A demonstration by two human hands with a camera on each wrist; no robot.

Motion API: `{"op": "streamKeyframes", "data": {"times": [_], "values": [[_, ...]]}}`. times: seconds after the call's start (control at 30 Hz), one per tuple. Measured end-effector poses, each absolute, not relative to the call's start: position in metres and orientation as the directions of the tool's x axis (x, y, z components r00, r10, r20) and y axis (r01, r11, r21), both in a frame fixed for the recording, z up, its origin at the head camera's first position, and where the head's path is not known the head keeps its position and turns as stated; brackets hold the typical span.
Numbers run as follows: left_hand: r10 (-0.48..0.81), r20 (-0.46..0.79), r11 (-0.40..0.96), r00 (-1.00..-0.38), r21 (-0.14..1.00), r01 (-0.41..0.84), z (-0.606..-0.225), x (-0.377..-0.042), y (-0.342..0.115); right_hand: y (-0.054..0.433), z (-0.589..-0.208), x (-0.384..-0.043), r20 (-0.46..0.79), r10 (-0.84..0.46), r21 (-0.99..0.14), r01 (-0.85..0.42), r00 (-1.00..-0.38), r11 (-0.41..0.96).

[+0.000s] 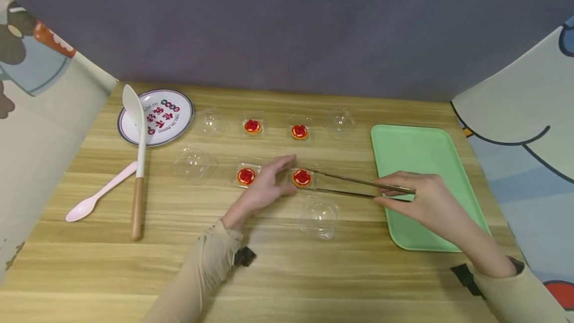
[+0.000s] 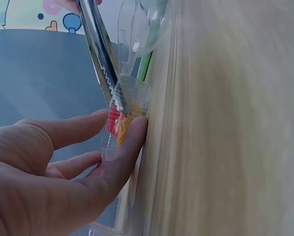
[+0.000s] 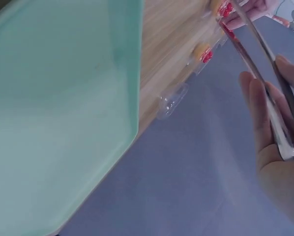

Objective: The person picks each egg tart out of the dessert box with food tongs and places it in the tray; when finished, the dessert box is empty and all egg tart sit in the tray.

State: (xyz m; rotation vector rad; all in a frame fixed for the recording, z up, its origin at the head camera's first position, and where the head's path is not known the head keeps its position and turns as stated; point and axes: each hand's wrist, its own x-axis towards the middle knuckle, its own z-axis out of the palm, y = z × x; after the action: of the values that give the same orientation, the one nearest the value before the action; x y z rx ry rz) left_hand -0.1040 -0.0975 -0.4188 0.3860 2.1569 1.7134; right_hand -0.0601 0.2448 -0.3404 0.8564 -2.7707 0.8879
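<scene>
My right hand (image 1: 430, 201) grips metal tongs (image 1: 347, 179), their arms spread. The tong tips stand on either side of a small tart with red topping (image 1: 302, 178), which sits in a clear plastic box (image 2: 107, 147). My left hand (image 1: 264, 188) steadies that box; in the left wrist view its thumb and fingers hold it from opposite sides. The box's domed lid (image 1: 319, 217) lies folded back toward me. Just left of this hand is another tart (image 1: 246, 176) in its own box. Two more boxed tarts, one left (image 1: 252, 126) and one right (image 1: 299, 132), stand behind.
A green tray (image 1: 417, 158) lies at the right, under my right hand. On the left are a plate (image 1: 175, 131) with red lettering, a wooden-handled spatula (image 1: 141, 163) across it, and a pink spoon (image 1: 103, 193). A grey wall (image 1: 287, 29) rises behind the wooden table.
</scene>
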Motion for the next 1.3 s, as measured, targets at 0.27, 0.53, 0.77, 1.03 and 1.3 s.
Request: {"op": "streamKeyframes", "data": {"times": [0.27,0.53,0.77,1.03,1.3], "values": [[0.407,-0.109,0.234,-0.907,0.972,-0.012,-0.42,-0.103,-0.098,0.241,-0.34,-0.072,0.293,-0.54,-0.466,-0.611,-0.789,0.64],[0.394,-0.115,0.214,-0.912,0.976,-0.03,-0.423,-0.104,-0.098,0.239,-0.336,-0.074,0.199,-0.537,-0.486,-0.559,-0.819,0.672],[0.373,-0.108,0.225,-0.922,0.974,-0.024,-0.424,-0.103,-0.095,0.233,-0.334,-0.073,0.105,-0.533,-0.515,-0.505,-0.839,0.693],[0.36,-0.104,0.232,-0.927,0.973,-0.019,-0.424,-0.103,-0.093,0.232,-0.339,-0.069,0.136,-0.493,-0.54,-0.481,-0.86,0.691],[0.358,-0.12,0.266,-0.926,0.964,-0.022,-0.423,-0.103,-0.091,0.235,-0.353,-0.063,0.252,-0.451,-0.539,-0.512,-0.856,0.67]]}}
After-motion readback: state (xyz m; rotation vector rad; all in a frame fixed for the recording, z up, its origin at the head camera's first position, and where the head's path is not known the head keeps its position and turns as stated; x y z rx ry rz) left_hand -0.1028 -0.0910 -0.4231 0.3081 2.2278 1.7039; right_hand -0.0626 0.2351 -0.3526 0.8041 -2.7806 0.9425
